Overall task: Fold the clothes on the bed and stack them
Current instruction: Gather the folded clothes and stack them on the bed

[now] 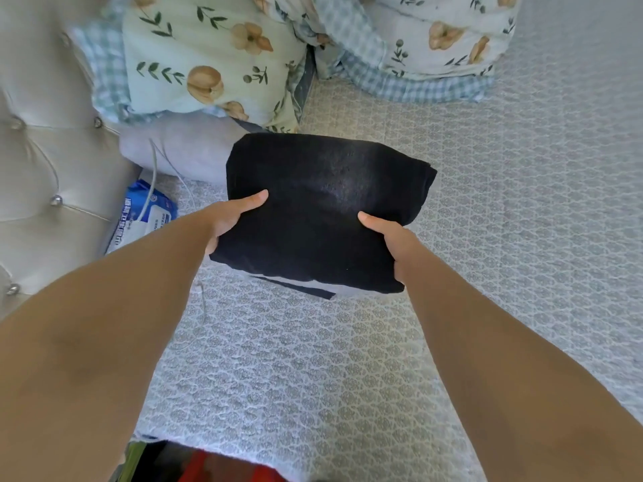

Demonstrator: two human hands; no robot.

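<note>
Folded black garment (323, 210) mid-frame looks soft, light, floppy; left hand (228, 220) and right hand (389, 238) pinch its near side edges, thumbs on top, fingers underneath, best hold for keeping the folds.

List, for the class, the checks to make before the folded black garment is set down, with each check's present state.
1. Left hand grips the folded black garment: ok.
2. Right hand grips its other side: ok.
3. Fold tidy: not ok, a dark strip hangs beneath.
4. Bare bedspread to the right for landing: ok.
5. White cable and wipes pack clear of garment: ok.
6. Existing stack to place on: cannot tell.
</note>
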